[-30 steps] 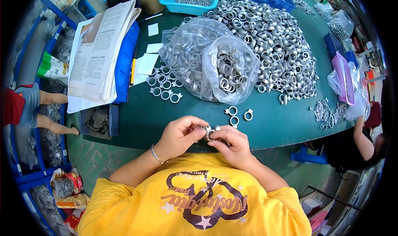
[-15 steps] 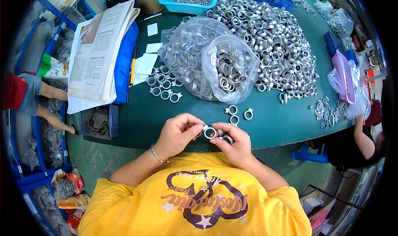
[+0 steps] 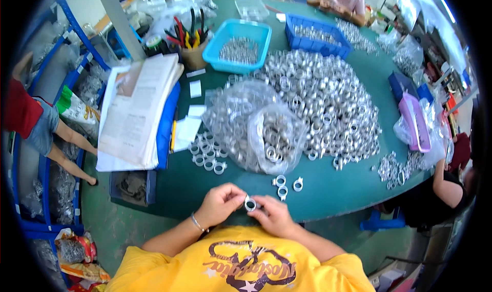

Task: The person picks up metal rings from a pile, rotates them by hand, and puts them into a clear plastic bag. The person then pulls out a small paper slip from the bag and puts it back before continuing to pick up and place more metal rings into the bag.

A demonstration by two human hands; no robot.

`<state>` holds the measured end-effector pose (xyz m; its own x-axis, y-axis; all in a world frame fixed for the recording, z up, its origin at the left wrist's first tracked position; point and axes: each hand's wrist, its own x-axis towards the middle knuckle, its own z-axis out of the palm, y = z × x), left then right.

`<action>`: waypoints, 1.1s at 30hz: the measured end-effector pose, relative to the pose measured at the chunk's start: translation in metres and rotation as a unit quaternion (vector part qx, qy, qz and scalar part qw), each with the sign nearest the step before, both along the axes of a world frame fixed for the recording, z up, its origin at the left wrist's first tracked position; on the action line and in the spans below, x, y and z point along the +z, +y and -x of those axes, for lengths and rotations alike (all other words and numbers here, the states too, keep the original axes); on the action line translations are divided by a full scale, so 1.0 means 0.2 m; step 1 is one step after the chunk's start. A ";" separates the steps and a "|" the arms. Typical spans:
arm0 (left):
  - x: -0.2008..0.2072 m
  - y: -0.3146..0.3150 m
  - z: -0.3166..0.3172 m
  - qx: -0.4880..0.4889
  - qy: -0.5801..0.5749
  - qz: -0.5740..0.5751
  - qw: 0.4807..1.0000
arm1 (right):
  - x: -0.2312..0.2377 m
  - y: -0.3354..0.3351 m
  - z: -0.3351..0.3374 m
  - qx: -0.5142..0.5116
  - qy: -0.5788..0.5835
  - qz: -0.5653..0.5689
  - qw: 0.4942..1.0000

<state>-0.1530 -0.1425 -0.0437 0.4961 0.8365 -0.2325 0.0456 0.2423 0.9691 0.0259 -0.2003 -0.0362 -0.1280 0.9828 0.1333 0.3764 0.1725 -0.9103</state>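
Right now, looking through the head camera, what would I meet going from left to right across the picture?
Person in a red top → stack of papers → left hand → metal ring → right hand → blue basket → lilac tray.

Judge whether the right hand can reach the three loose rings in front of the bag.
Probably yes: the right hand is close to the three loose rings, with nothing visible between, though it looks occupied with the held ring.
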 end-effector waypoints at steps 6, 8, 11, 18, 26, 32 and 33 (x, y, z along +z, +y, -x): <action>0.01 -0.01 0.05 -0.012 0.004 0.056 0.998 | -0.05 0.02 0.05 0.013 -0.011 -0.055 0.998; -0.02 0.00 0.05 -0.028 -0.020 0.063 0.997 | -0.05 0.02 0.05 -0.008 -0.003 -0.064 0.998; -0.09 0.00 0.05 -0.036 -0.072 0.050 0.995 | -0.06 0.01 0.07 -0.048 -0.019 -0.068 0.996; -0.15 0.00 0.08 -0.040 -0.082 0.038 0.995 | -0.08 0.00 0.10 -0.040 0.009 -0.083 0.996; -0.13 -0.05 0.09 -0.024 -0.052 -0.026 0.998 | -0.08 -0.02 0.08 -0.024 0.016 -0.080 0.996; -0.10 -0.08 0.09 -0.006 -0.043 -0.028 0.999 | -0.08 -0.03 0.07 -0.010 -0.006 -0.084 0.996; -0.10 -0.08 0.09 -0.004 -0.046 -0.026 0.999 | -0.08 -0.03 0.07 -0.005 0.010 -0.081 0.997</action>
<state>-0.1718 -0.1591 -0.0645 0.5204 0.8420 -0.1422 -0.0429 0.1920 0.9805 0.0115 -0.2056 -0.0528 -0.1151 0.9493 0.2924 0.3615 0.3142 -0.8779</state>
